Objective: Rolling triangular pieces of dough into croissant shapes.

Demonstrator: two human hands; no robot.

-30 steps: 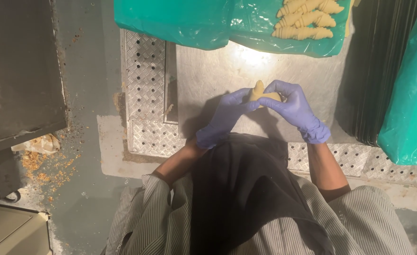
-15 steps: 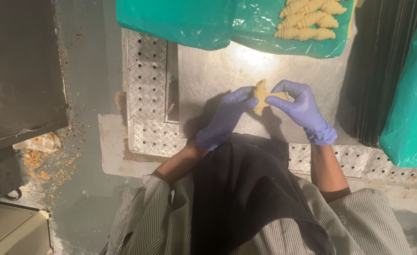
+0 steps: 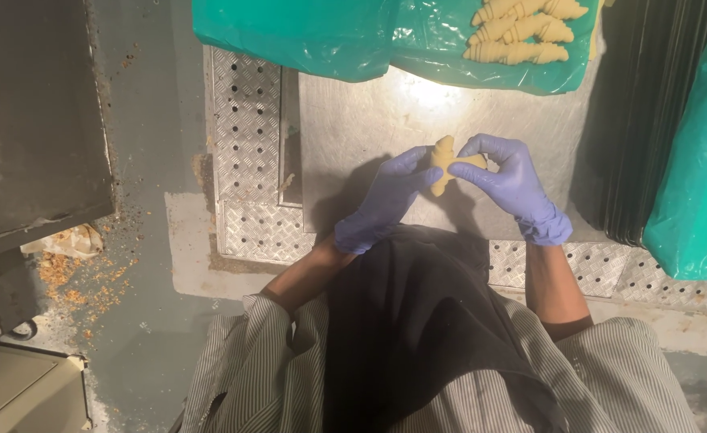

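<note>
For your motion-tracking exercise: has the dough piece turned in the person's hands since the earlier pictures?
Yes. The dough piece lay low between the fingers; now it stands more upright, its tip nearer the green sheet at the top, held by the left hand and right hand.

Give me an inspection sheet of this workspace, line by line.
Surface: shiny steel worktop, perforated tread-plate border.
Job's things: pale curved raw dough piece held above the worktop.
Clutter: rolled dough pieces on green plastic sheet; crumbs on floor.
Grips: left hand and right hand, purple gloves, both pinch the dough.
Cables: nothing seen.
Surroundings: stacked dark trays; second green sheet at right.
</note>
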